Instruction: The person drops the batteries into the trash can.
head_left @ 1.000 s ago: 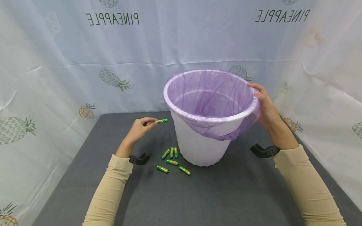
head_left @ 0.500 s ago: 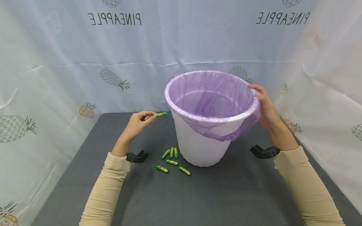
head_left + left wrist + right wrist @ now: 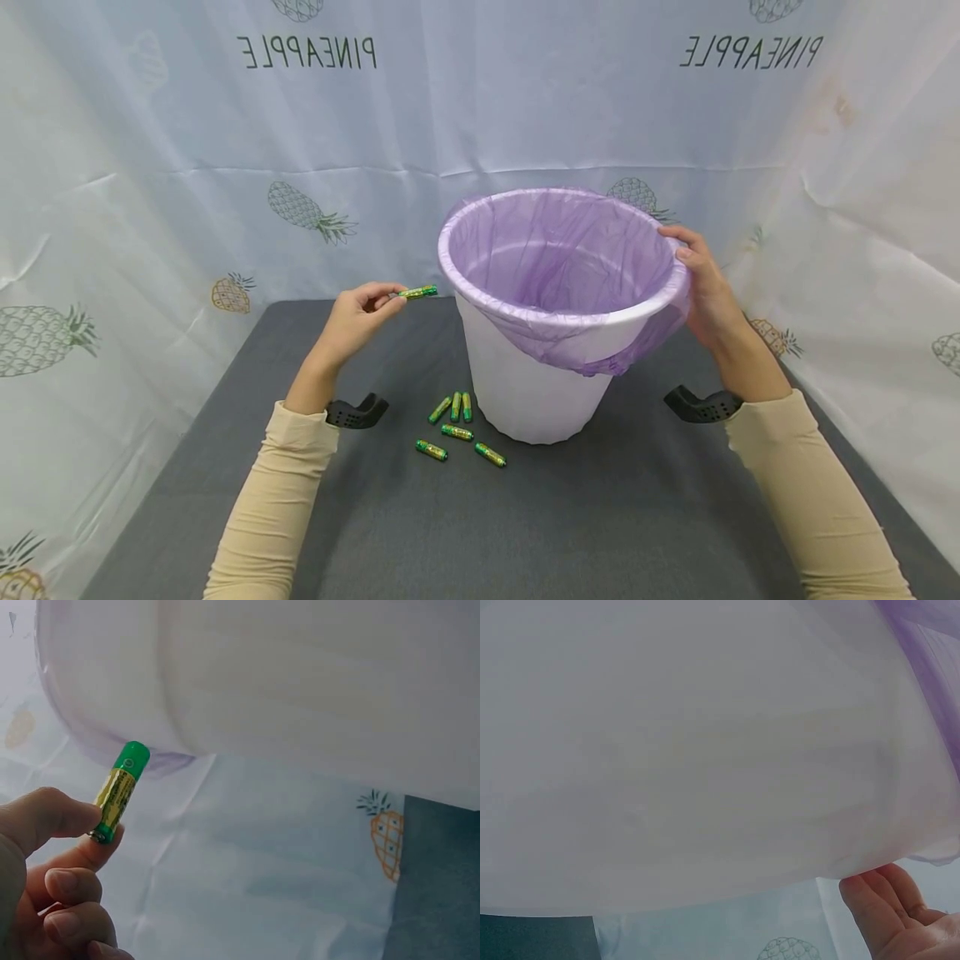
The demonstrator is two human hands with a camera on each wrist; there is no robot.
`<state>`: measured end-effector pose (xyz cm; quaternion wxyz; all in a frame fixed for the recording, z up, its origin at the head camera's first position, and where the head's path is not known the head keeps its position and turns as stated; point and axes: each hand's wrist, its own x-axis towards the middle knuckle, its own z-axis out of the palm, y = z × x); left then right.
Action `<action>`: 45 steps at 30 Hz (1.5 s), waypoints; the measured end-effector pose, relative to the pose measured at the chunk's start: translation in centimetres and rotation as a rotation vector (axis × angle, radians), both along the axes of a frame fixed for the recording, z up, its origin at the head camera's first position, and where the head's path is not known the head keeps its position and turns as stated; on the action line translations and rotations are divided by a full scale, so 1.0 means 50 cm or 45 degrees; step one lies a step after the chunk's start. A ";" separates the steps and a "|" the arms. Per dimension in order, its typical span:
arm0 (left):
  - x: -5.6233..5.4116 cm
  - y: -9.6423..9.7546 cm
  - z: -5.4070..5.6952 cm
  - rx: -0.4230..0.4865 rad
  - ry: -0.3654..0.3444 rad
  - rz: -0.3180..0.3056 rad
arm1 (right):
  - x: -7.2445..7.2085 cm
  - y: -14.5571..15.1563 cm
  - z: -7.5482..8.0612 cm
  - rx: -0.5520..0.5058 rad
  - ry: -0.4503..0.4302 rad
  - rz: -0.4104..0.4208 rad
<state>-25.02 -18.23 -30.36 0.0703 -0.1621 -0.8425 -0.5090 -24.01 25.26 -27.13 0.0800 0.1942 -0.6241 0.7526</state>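
Between thumb and forefinger of my left hand [image 3: 362, 312] is a green and gold battery [image 3: 418, 292], one end pointing toward the trash can. In the left wrist view this battery [image 3: 120, 791] is tilted, its green end up, close to the can's outer wall. The white trash can [image 3: 525, 383] stands upright, lined with a purple plastic bag [image 3: 547, 271] folded over its rim. My right hand [image 3: 705, 279] holds the can's right rim over the bag. Its fingers [image 3: 885, 900] lie against the can's side in the right wrist view.
Several loose batteries [image 3: 457, 432] lie on the dark grey tabletop [image 3: 525, 525], left of the can's base and in front of it. A pale curtain printed with pineapples [image 3: 405, 100] hangs behind the table and along both sides.
My left hand has risen and moved a little left with the battery, away from the can. The right hand, the trash can and the loose batteries stay where they were.
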 end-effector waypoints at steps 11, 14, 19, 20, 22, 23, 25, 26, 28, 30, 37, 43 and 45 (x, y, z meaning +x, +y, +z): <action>0.016 0.001 0.033 0.037 0.123 0.009 | 0.000 -0.002 0.002 -0.016 -0.017 -0.006; 0.018 0.001 0.043 0.047 0.157 0.016 | 0.000 -0.002 0.001 -0.017 -0.015 -0.004; 0.019 0.001 0.057 0.061 0.202 0.019 | 0.000 -0.001 0.000 -0.007 -0.012 -0.006; 0.019 0.001 0.060 0.066 0.210 0.017 | 0.000 -0.001 0.000 -0.006 -0.012 -0.007; 0.018 0.001 0.066 0.076 0.228 0.013 | 0.000 -0.002 0.001 -0.006 -0.013 -0.008; 0.018 0.001 0.069 0.081 0.234 0.011 | 0.000 -0.002 0.001 -0.006 -0.014 -0.010; 0.019 0.002 0.074 0.096 0.242 0.010 | 0.000 -0.001 0.001 -0.005 -0.015 -0.008; 0.020 0.003 0.076 0.104 0.245 0.008 | 0.000 -0.001 0.001 -0.003 -0.014 -0.009; 0.023 0.004 0.081 0.119 0.253 0.008 | 0.001 -0.001 0.001 0.002 -0.014 -0.006; 0.025 0.005 0.085 0.126 0.261 0.011 | 0.001 0.000 0.001 0.007 -0.013 -0.001; 0.032 0.011 0.104 0.144 0.293 0.019 | 0.000 0.001 -0.001 0.003 -0.009 0.003; 0.033 0.017 0.114 0.152 0.315 0.017 | -0.002 0.001 -0.001 -0.001 -0.008 0.008; 0.035 0.021 0.116 0.166 0.322 0.012 | -0.002 0.001 -0.001 0.000 -0.011 0.008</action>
